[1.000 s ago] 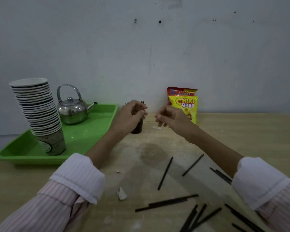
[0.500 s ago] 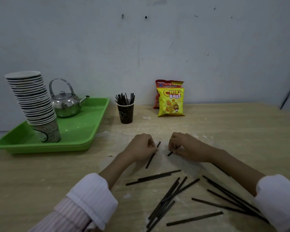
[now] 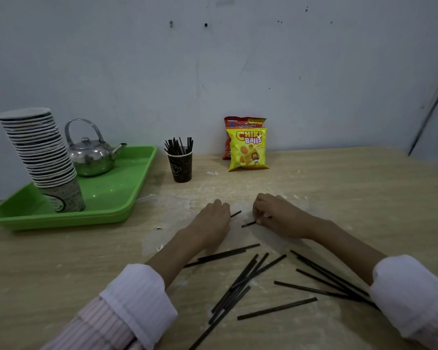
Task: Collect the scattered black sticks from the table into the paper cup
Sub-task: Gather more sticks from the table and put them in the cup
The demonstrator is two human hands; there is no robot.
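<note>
Sticks (image 3: 248,276) lie scattered flat on the table (image 3: 339,193), most of them at 5 to 6 o'clock from the hands, crossing one another in a loose fan between the two sleeves. A good bunch already stands upright in the cup (image 3: 180,166), which sits at 11 o'clock from the hands, just off the right edge of the green tray (image 3: 116,195). The cup is near enough that either hand can reach it with no need to shift it.

The left hand (image 3: 210,223) lies palm down with its fingers curled over one stick, whose tip pokes out at 2 o'clock; whether the fingers have truly closed on it I cannot tell, since the hand hides them. The right hand (image 3: 278,215) has its fingertips pinched narrow on the end of another stick (image 3: 248,224), which points toward 8 o'clock and seems still to rest on the table. Thin sticks lying flat give little to grip, which is likely why each hand works at an end rather than the middle.

The kettle (image 3: 91,155), the stacked cups (image 3: 39,152) and the snack bags (image 3: 247,147) stand clear of the work. By my reckoning well over a dozen sticks remain.
</note>
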